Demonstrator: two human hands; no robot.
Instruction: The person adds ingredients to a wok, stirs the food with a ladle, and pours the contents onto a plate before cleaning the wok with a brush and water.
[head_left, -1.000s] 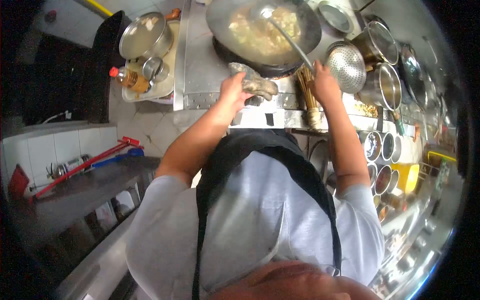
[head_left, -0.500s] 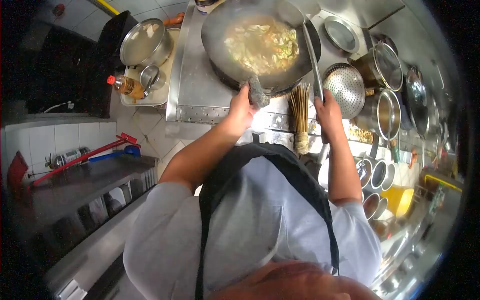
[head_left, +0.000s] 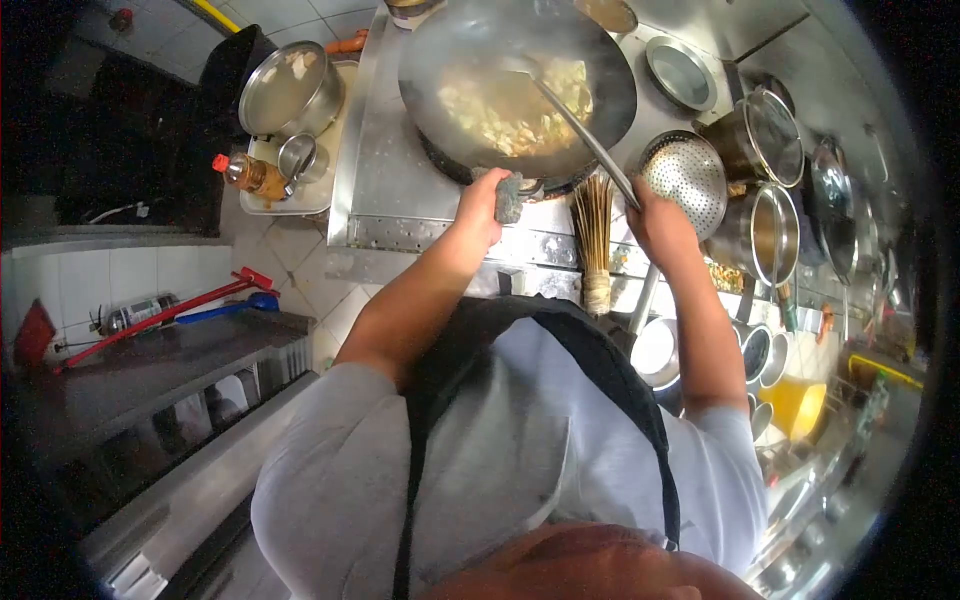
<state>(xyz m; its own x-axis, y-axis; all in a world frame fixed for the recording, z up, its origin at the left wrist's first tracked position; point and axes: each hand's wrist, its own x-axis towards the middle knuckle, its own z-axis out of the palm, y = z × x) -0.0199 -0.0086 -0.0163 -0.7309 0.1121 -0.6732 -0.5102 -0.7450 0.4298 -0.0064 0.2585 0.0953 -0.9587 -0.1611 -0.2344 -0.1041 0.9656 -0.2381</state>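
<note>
A large dark wok (head_left: 612,75) sits on the stove with steaming chopped vegetables (head_left: 560,100), apparently cabbage, in broth. My left hand (head_left: 482,212) is closed on a folded grey cloth (head_left: 509,198) at the wok's near edge; the part of the wok under it is hidden. In my right hand (head_left: 664,232) is the handle of a long metal ladle (head_left: 588,138). The ladle's head lies in the middle of the food, blurred by steam. Between my hands a bamboo wok brush (head_left: 594,235) stands at the stove's front edge.
To the right are a perforated strainer (head_left: 684,185), a metal bowl (head_left: 681,74) and steel pots (head_left: 757,235). On the left, a tray (head_left: 335,150) holds a pot (head_left: 292,90), a small metal cup (head_left: 302,157) and a red-capped bottle (head_left: 250,176).
The ladle's head has moved from the wok's far right rim into the food. My right hand has turned and shifted slightly right and down. My left hand and cloth moved slightly.
</note>
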